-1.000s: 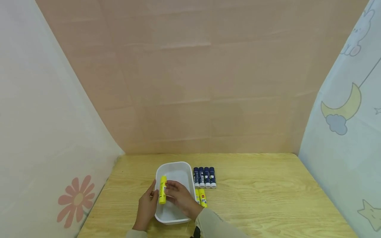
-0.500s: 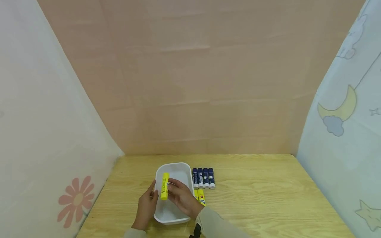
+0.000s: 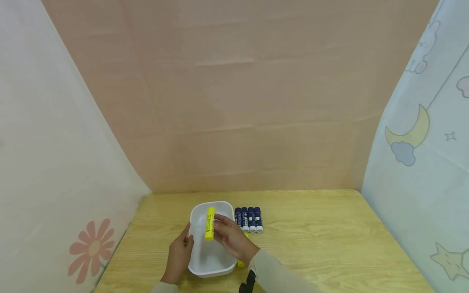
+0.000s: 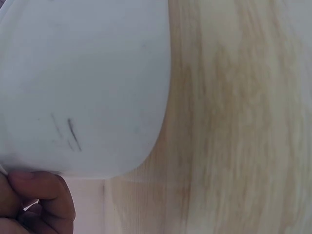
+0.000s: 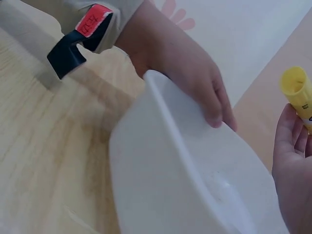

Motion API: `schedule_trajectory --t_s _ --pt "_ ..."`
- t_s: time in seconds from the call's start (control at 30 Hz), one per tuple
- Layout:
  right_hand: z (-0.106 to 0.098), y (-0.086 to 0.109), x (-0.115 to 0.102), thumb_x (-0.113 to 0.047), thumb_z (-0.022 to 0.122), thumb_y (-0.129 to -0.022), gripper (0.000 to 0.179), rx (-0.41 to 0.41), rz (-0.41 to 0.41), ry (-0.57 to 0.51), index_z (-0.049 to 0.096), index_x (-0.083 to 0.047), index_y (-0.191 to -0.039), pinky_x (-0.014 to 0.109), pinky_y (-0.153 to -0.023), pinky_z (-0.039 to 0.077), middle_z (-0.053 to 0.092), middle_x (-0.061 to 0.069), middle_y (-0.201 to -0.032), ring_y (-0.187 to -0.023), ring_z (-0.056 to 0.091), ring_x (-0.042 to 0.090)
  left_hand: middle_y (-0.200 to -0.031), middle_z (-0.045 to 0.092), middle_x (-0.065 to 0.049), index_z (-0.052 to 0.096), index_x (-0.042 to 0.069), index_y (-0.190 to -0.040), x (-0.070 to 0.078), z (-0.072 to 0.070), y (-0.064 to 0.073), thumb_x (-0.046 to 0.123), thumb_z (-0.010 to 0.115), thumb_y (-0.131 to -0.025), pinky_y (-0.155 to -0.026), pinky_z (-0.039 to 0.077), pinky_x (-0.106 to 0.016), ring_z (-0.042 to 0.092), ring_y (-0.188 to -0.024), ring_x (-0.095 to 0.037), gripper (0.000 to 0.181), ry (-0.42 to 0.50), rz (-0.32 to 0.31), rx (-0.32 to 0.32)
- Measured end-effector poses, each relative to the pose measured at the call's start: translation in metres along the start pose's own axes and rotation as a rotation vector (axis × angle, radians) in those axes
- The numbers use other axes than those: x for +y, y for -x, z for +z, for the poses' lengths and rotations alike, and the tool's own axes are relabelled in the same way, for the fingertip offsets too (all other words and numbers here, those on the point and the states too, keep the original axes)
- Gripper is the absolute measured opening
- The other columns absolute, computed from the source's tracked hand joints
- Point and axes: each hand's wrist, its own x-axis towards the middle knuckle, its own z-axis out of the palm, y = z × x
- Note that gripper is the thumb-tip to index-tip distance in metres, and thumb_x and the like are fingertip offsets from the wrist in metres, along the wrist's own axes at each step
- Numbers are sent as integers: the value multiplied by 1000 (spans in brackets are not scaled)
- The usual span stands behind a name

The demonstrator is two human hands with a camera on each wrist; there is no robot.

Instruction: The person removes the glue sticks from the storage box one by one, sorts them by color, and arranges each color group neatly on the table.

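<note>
A white plastic tub (image 3: 210, 262) stands on the table, its inside bare in the head view. My left hand (image 3: 179, 252) grips the tub's left rim, thumb over the edge; in the left wrist view its curled fingers (image 4: 51, 195) are at the tub's wall. Above the tub, my right hand (image 3: 231, 236) pinches a yellow glue stick (image 3: 210, 224) between thumb and fingers, almost upright. The right wrist view shows the hollow-looking end of this glue stick (image 5: 296, 85). Another yellow glue stick (image 3: 240, 263) lies right of the tub, mostly hidden by my right hand.
Several navy glue sticks (image 3: 251, 219) with white ends lie in a row just right of the tub. The wooden table (image 3: 322, 240) extends to the right. A pinkish-brown backdrop (image 3: 227, 122) rises behind, with printed white sheets on both sides.
My right hand has carried the yellow glue stick up and rightward over the tub, and now covers more of the yellow sticks beside it. My left hand keeps its grip on the rim.
</note>
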Motion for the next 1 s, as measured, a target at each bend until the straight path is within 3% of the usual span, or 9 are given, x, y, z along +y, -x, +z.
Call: schedule_trajectory --t_s 0.27,0.43,0.67,0.87,1.0 --pt "-15 8 -24 -12 58 -98 52 0 -27 24 37 -3 -145 36 -99 45 49 17 -137 -119 55 27 -73 50 0 45 5 -145 2 -1 2 13 54 -99 -48 41 -23 44 -60 -11 48 -14 -4 8" --pt "-35 15 -40 -11 55 -100 52 -7 -69 50 34 -2 -146 34 -98 46 47 19 -140 -119 56 25 -70 48 0 46 4 -144 5 -3 2 12 55 -99 -46 40 -23 42 -56 -11 47 1 37 12" --pt "-66 28 -51 -12 51 -102 55 14 -70 125 27 0 -150 34 -98 46 43 20 -143 -118 56 23 -73 49 -1 45 3 -144 7 -3 2 11 55 -99 -47 42 -23 44 -59 -11 47 4 25 -7" --pt "-88 41 -53 -21 56 -101 64 58 -42 252 23 1 -151 41 -106 39 34 21 -149 -128 47 27 -70 47 0 45 4 -145 8 -3 2 12 55 -99 -46 40 -23 43 -57 -11 48 -2 25 -7" --pt "-103 49 -49 -23 56 -100 65 83 -29 340 24 3 -150 41 -104 41 34 24 -149 -128 47 28 -69 47 0 45 4 -145 7 -4 1 12 55 -99 -45 40 -23 42 -56 -11 48 2 31 -4"
